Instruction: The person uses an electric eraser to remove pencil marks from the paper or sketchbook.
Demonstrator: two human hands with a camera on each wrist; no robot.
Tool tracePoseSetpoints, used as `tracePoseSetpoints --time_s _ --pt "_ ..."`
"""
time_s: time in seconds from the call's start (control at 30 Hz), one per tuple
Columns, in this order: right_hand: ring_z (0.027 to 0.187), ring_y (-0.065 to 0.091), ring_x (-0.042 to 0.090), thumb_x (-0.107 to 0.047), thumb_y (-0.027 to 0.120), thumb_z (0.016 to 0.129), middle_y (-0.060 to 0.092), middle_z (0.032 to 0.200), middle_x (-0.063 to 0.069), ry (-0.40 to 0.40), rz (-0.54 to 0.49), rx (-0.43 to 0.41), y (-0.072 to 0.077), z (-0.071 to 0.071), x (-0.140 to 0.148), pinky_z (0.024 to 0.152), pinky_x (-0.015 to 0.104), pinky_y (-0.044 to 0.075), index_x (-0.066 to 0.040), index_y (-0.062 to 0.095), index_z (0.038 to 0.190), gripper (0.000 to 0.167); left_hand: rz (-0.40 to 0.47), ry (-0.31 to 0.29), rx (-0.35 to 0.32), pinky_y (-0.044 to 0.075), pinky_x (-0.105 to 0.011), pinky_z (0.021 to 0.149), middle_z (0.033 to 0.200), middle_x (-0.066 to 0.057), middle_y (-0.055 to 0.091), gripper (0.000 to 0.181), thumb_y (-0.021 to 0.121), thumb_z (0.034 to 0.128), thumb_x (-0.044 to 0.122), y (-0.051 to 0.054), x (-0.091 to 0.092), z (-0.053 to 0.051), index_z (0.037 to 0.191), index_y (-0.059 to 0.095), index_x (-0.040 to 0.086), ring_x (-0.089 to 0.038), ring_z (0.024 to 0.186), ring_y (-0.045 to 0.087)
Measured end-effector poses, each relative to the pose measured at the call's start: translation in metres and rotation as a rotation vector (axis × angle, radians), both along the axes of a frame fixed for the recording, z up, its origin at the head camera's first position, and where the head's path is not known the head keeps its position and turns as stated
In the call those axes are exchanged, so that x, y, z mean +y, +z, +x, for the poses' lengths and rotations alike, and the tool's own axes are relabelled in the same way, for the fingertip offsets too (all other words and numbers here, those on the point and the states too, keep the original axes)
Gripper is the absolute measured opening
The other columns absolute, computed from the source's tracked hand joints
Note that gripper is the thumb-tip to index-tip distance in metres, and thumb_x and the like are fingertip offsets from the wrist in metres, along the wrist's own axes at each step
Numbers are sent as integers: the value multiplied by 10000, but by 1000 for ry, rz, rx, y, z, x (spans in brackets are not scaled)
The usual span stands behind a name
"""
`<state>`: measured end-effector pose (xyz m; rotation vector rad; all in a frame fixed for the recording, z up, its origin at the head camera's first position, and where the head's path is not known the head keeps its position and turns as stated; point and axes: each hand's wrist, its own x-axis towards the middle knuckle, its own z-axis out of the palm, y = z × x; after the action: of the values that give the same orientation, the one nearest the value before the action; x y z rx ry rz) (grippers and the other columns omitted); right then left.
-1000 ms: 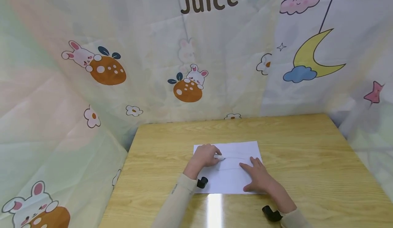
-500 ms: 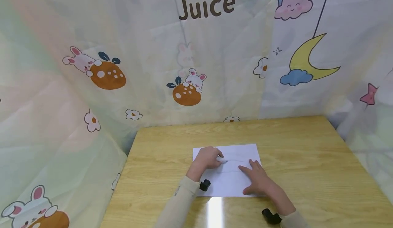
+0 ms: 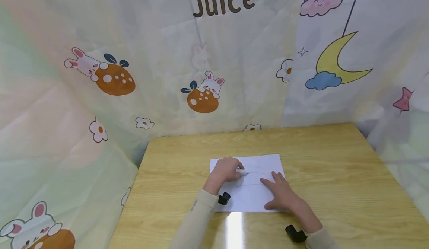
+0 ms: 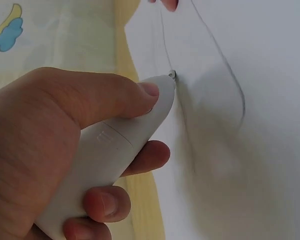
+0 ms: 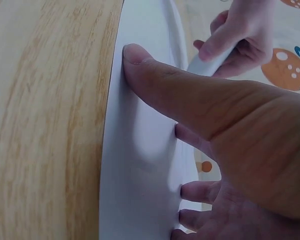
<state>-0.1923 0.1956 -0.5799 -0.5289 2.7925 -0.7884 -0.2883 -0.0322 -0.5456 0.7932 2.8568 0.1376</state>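
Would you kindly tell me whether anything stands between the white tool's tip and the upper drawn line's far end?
Nothing visible blocks that line just ahead of the white tool in the left hand. Farther along, the right hand rests on the paper close by; whether it covers the line's far end, I cannot tell.

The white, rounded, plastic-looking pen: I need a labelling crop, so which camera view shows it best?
The left wrist view: the pen is large there, its seam and tip visible, though the bare left hand covers part of it. The head view shows only a small part; the right wrist view shows just a short piece.
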Motion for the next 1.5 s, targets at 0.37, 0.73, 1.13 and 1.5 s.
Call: tracePoseSetpoints --time_s 0.37,0.73,1.13,1.5 --pt "1314 159 627 -328 901 635 256 1430 410 -5 38 -3 0 -9 5 1004 703 210 -36 532 1371 874 -32 -10 19 422 -257 527 933 130 706 240 693 828 263 8 11 -6 1051 770 305 -67 667 555" --pt "1316 160 624 -330 901 639 256 1434 407 0 40 -27 4 -9 1 995 709 218 -42 535 1373 870 -56 -34 20 448 -260 557 918 135 705 225 705 837 314 8 10 -11 1054 767 319 -64 700 583" --pt "1331 121 617 -352 904 626 231 1451 405 -11 50 -60 2 -5 1 1005 713 185 -56 537 1380 889 -56 -32 37 453 -246 566 939 153 704 222 711 826 318 5 12 -5 1039 773 320 -61 763 608" --pt "1331 121 616 -341 908 624 233 1452 403 -13 44 -70 3 -4 -2 1000 715 192 -50 537 1375 887 -86 8 30 465 -259 581 976 155 699 230 719 819 304 6 10 -3 1042 772 320 -61 782 611"
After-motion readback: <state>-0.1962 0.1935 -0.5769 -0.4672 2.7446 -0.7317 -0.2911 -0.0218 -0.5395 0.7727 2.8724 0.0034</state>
